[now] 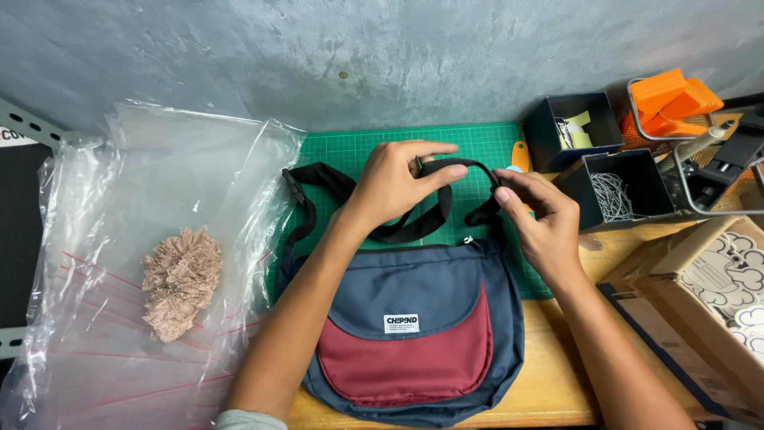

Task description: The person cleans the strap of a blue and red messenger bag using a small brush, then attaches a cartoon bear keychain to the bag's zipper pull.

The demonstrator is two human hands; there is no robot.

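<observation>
Near the worktop's [557, 382] back edge, the left hand [395, 181] and right hand [541, 219] are both pinching a black strap [374, 231], fingers closed on it. The strap's navy-and-maroon bag [418, 326] is lying at the front edge, partly covering a green cutting mat [358, 147].

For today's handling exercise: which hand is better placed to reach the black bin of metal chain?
Probably the right hand: it pinches the black strap beside the chain bin, while the left hand is farther off.

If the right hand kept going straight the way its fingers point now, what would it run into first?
The right hand points left along the black strap it pinches. Going straight on, it would probably meet the left hand's fingertips on that strap first, though depth is unclear from this view.
</observation>
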